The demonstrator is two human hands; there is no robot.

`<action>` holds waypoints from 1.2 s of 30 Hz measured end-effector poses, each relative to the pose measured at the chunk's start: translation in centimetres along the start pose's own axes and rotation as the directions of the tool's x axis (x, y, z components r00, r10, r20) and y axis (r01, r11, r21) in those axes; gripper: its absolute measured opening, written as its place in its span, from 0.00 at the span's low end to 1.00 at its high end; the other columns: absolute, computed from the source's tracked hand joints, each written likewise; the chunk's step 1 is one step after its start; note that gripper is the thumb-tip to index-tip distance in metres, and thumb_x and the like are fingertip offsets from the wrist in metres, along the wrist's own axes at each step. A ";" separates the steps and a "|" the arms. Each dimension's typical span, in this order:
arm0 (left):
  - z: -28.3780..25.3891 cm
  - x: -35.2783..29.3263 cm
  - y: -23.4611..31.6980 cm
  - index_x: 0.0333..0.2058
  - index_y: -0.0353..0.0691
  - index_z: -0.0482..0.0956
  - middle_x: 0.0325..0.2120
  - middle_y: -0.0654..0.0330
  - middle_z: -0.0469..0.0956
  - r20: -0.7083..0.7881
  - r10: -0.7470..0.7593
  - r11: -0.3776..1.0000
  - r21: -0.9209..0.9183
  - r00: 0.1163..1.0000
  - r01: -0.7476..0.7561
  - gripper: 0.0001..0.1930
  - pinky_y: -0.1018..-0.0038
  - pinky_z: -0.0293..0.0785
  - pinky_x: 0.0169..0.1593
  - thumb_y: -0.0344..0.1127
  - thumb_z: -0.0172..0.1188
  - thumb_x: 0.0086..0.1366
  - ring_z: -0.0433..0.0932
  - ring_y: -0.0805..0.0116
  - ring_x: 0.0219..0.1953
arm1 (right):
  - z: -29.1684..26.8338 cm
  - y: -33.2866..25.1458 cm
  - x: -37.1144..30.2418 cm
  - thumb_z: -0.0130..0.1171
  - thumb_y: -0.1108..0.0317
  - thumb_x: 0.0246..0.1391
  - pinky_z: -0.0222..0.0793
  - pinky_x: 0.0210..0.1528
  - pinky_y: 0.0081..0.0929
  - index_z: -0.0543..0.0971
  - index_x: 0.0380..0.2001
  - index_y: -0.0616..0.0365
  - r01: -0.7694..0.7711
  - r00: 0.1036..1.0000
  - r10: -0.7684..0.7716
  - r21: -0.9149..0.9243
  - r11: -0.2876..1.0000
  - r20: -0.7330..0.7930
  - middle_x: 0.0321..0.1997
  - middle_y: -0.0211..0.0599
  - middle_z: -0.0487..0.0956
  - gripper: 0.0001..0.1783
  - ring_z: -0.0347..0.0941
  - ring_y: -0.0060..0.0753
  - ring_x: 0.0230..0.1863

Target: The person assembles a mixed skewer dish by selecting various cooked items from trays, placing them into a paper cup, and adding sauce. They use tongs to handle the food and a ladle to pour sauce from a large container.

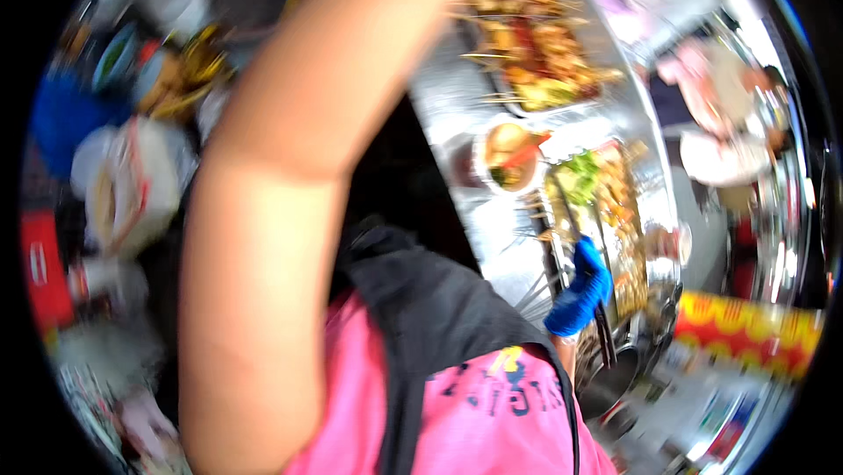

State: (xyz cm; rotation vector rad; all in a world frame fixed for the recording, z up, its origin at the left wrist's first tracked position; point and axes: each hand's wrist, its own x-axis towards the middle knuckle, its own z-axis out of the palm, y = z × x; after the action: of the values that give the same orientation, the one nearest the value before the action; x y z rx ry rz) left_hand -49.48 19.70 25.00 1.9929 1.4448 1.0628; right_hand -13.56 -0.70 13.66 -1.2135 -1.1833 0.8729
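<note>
My bare left forearm (263,282) fills the left-middle of the view, blurred, and runs up past the top edge. My left hand is out of view. In a blue glove, my right hand (580,295) is closed round a long dark utensil (605,339), made of thin parallel sticks; tongs or chopsticks, I cannot tell which. It is over the near end of a tray of skewered food (622,212) with green leaves (578,176). Beside that tray stands a white bowl (481,154) with orange-brown contents and a red-orange utensil (527,152).
Farther up the metal counter (439,93) lies another tray of skewers (540,45), sticks pointing left. A dark pot (610,383) sits below my right hand. White plastic bags (132,185) and a red box (44,269) are at the left. A red-yellow sheet (746,334) hangs at the right.
</note>
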 end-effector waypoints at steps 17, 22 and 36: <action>12.8 -30.2 -34.3 0.57 0.40 0.61 0.60 0.53 0.55 0.040 -0.973 -0.001 -0.986 -0.227 -0.169 0.33 0.56 0.50 0.62 0.56 0.44 0.60 0.55 0.55 0.61 | -1.7 0.3 -4.3 0.36 0.57 0.61 0.61 0.57 0.36 0.73 0.40 0.68 0.000 0.955 -0.011 -0.037 0.999 -0.296 0.47 0.49 0.73 0.24 0.68 0.42 0.52; 21.5 -23.6 -37.9 0.45 0.30 0.72 0.49 0.49 0.69 0.019 -0.981 0.060 -0.915 -0.193 -0.398 0.23 0.57 0.57 0.58 0.42 0.55 0.54 0.65 0.52 0.54 | -3.2 -1.5 -3.6 0.36 0.56 0.62 0.63 0.56 0.33 0.72 0.43 0.65 -0.034 0.968 -0.029 -0.247 0.968 -0.248 0.50 0.48 0.72 0.23 0.68 0.40 0.52; 40.4 -13.0 -46.9 0.50 0.37 0.68 0.51 0.56 0.67 0.215 -0.944 -0.185 -0.973 0.251 0.141 0.22 0.64 0.60 0.56 0.44 0.45 0.62 0.66 0.57 0.51 | -0.4 -4.0 -2.4 0.36 0.57 0.61 0.67 0.52 0.34 0.73 0.37 0.63 -0.187 0.933 -0.090 -0.684 0.705 -0.347 0.45 0.49 0.73 0.21 0.69 0.43 0.51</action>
State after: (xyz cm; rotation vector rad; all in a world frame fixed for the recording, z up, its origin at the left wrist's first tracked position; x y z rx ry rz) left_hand -46.59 26.78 -37.75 -0.3362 1.1851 1.5269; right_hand -14.06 -3.84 17.08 -1.9485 -1.2177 0.1663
